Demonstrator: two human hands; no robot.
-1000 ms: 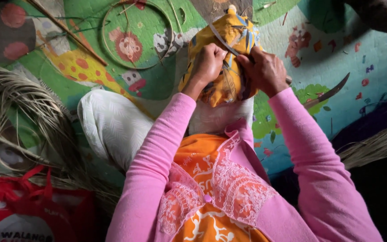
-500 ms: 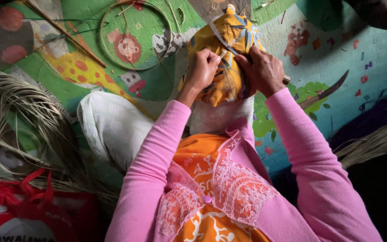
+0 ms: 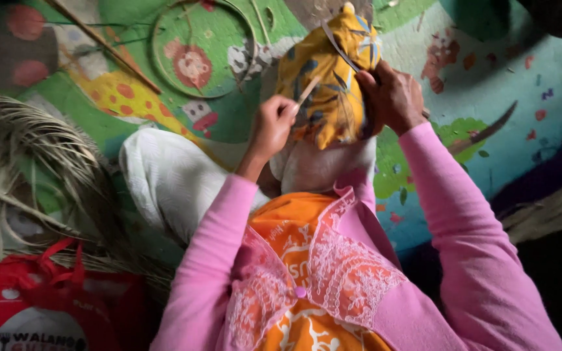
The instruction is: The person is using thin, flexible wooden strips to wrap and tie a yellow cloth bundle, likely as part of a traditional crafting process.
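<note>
Nearest the camera are two pink sleeves over an orange garment edged with pink lace. The left hand is clenched around one thin pale strip, pinching it so that its tip points up and to the right, against the yellow patterned cloth. That cloth, one piece with dark leaf shapes, covers a raised knee between the two hands and touches both. The right hand grips a second strip, a darker band, which runs up and left across the top of the cloth; the fingers are curled closed on it. To the left lie one white cloth bundle, one heap of dried palm fibre and one red bag. Farther off, on the painted mat, lie one round hoop, one long stick and one curved blade.
</note>
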